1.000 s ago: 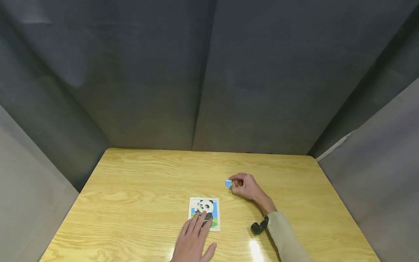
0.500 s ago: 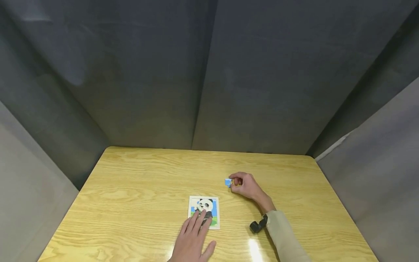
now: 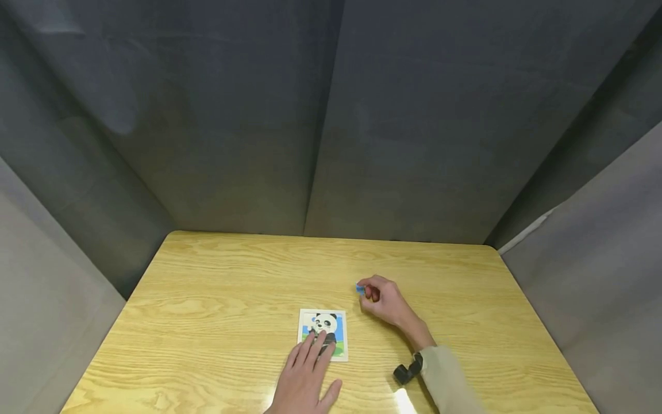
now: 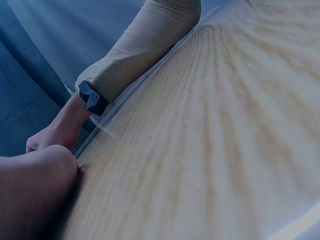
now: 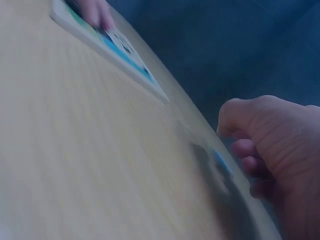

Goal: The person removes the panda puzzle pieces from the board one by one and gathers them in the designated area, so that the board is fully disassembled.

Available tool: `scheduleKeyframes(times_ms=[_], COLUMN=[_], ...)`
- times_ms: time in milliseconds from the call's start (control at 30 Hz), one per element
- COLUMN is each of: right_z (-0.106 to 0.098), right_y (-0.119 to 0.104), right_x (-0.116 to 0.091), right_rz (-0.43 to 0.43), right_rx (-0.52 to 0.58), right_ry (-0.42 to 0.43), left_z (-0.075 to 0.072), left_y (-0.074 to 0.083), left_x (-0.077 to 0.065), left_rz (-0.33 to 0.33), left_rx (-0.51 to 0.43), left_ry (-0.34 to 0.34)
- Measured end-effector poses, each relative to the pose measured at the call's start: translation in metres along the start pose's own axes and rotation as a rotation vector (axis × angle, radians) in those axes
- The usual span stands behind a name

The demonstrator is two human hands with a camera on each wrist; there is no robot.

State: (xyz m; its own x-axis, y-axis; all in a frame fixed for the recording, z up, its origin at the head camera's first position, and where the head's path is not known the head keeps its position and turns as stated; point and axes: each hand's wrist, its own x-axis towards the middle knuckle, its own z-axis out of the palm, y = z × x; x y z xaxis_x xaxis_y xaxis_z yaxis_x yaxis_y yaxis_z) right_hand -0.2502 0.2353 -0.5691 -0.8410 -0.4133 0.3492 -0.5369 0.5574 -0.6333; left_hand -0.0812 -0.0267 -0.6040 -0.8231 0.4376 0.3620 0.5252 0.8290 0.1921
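Note:
A panda puzzle [image 3: 327, 321] in a pale square frame lies flat on the table, with a pale notch at the upper left of its picture. My left hand [image 3: 305, 376] rests over its lower part, fingers straight and spread. To the right and farther back is a small blue puzzle piece [image 3: 360, 290]. Curled fingers of my right hand [image 3: 385, 300] reach it, the index fingertip right at its upper edge. In the right wrist view, the blue piece [image 5: 221, 162] lies low on the tabletop, apart from the thumb [image 5: 235, 117].
The wooden table [image 3: 233, 287] is bordered by dark grey curtains [image 3: 233, 144] at the back and paler ones at the sides. A black wrist camera [image 3: 405, 374] is strapped on the right wrist, by a beige sleeve [image 3: 447, 379].
My right thumb has moved away from the blue puzzle piece, and the hand has shifted slightly left and nearer. The left hand and the panda puzzle have stayed put.

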Motion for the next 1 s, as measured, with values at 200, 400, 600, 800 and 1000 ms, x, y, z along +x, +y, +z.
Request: scheduleKeyframes(times_ms=[200, 400, 600, 800, 1000], right_z=[0.014, 0.024, 0.03, 0.032, 0.036], right_y=[-0.026, -0.038, -0.045, -0.056, -0.063], right_x=[-0.005, -0.007, -0.009, -0.01, -0.008], right_rz=[-0.061, -0.044, -0.041, -0.041, -0.051], right_rx=[0.006, -0.036, -0.068, -0.08, -0.093], right_ry=[-0.108, -0.189, -0.21, -0.243, -0.27], left_z=[-0.003, -0.004, -0.003, -0.002, -0.002], left_y=[0.0, 0.001, 0.0, 0.0, 0.0], left_x=[0.001, 0.002, 0.001, 0.0, 0.0], left_rz=[-0.005, 0.0, 0.003, 0.007, 0.011], left_rx=[-0.007, -0.006, 0.002, 0.004, 0.009], left_ry=[-0.025, -0.027, -0.024, -0.011, -0.009])
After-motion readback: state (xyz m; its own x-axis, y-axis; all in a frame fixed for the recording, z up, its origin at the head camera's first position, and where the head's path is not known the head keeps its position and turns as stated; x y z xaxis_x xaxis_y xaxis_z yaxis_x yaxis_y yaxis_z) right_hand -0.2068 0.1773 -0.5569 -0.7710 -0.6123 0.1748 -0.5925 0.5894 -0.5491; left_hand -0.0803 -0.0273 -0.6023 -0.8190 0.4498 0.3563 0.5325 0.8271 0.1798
